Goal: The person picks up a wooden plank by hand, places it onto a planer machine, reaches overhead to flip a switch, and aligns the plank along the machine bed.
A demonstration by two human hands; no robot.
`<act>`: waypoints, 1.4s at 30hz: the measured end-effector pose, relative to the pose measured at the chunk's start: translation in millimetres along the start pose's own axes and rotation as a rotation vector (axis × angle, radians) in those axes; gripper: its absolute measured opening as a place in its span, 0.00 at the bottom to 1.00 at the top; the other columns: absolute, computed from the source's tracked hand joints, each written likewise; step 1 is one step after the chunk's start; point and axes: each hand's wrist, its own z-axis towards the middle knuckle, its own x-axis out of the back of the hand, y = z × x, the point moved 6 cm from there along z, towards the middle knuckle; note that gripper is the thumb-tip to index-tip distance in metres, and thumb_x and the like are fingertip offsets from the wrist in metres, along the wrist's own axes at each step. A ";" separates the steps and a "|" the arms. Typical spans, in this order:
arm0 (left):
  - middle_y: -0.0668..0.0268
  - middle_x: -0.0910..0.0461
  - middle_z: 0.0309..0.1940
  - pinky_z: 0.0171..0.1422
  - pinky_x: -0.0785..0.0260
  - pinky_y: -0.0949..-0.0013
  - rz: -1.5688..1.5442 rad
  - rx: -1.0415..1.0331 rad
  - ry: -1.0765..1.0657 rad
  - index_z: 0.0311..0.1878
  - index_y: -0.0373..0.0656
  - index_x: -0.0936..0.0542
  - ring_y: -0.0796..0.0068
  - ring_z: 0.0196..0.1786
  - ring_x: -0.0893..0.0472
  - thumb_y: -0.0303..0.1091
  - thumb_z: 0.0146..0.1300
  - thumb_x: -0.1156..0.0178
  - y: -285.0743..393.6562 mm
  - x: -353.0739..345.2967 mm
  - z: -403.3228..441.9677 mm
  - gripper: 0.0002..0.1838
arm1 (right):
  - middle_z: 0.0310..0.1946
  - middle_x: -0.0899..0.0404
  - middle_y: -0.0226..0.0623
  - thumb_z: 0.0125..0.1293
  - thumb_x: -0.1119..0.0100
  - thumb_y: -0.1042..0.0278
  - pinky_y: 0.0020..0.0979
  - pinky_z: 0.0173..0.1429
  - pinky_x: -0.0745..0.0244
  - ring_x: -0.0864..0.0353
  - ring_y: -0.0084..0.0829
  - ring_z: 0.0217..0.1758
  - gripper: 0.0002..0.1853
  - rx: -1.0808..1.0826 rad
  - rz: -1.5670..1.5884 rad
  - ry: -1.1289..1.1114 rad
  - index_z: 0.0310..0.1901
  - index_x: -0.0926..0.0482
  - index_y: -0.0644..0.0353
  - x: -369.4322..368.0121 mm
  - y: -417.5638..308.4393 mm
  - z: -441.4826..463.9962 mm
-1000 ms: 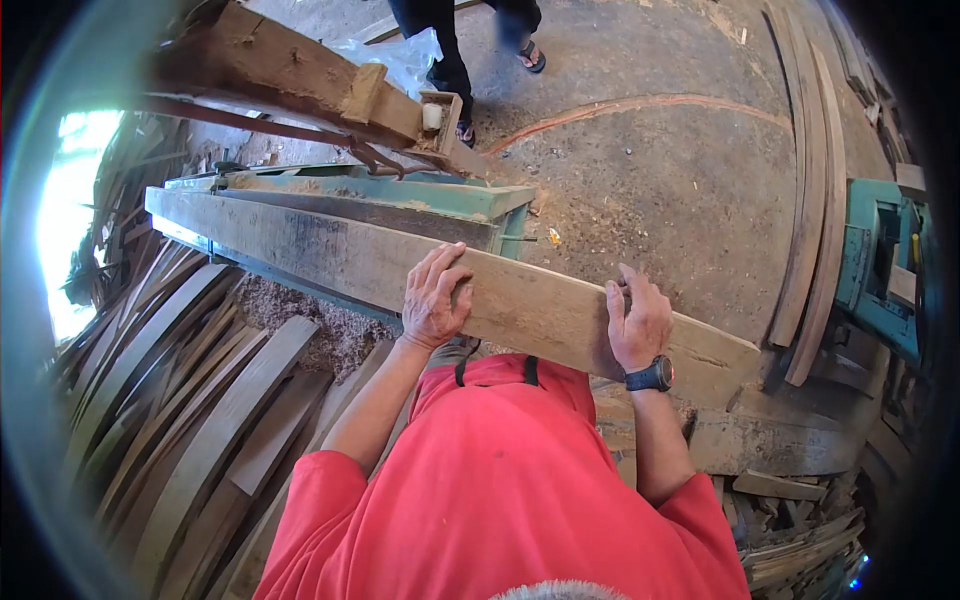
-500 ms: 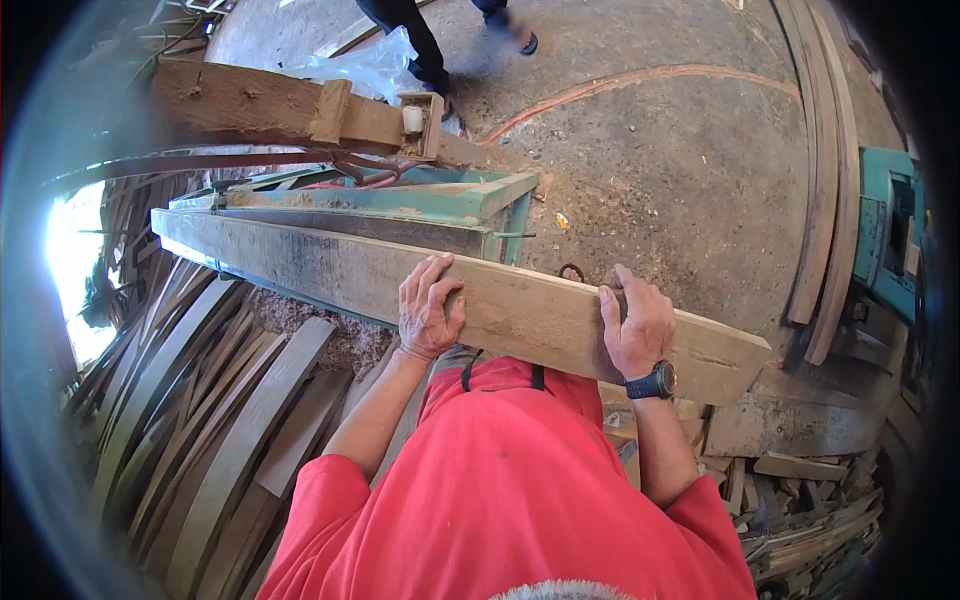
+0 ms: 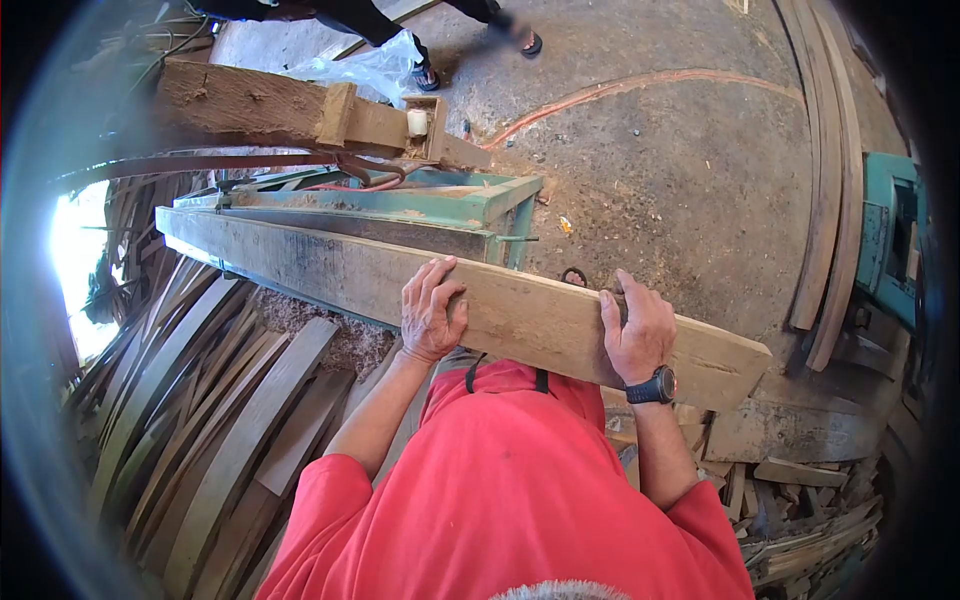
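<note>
A long wooden plank [image 3: 540,315] lies across in front of my body, its far left end over a green metal frame [image 3: 440,205]. Near the plank's middle, my left hand [image 3: 433,312] grips it, fingers bent over the top edge. My right hand [image 3: 638,325], with a dark watch [image 3: 652,386] at the wrist, holds the plank closer to its right end, fingertips at the top edge. The undersides of both grips are hidden.
Curved boards [image 3: 250,425] are stacked at lower left, with shavings beside them. A thick wooden beam [image 3: 250,105] spans the upper left. Another person's legs [image 3: 365,25] show at the top. Long boards [image 3: 835,180] and a green machine [image 3: 885,240] stand right.
The view has shifted, and the plank appears slightly lower and further right, with both hands still on it. The other person's legs have moved left and spread apart.
</note>
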 end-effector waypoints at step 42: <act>0.55 0.22 0.76 0.82 0.38 0.41 -0.021 0.000 -0.003 0.61 0.48 0.22 0.41 0.79 0.26 0.33 0.66 0.34 0.5 -0.4 -1.0 0.20 | 0.43 0.11 0.38 0.77 0.32 0.56 0.45 0.51 0.23 0.14 0.43 0.45 0.20 0.017 0.002 0.031 0.63 0.14 0.57 0.4 -0.9 0.6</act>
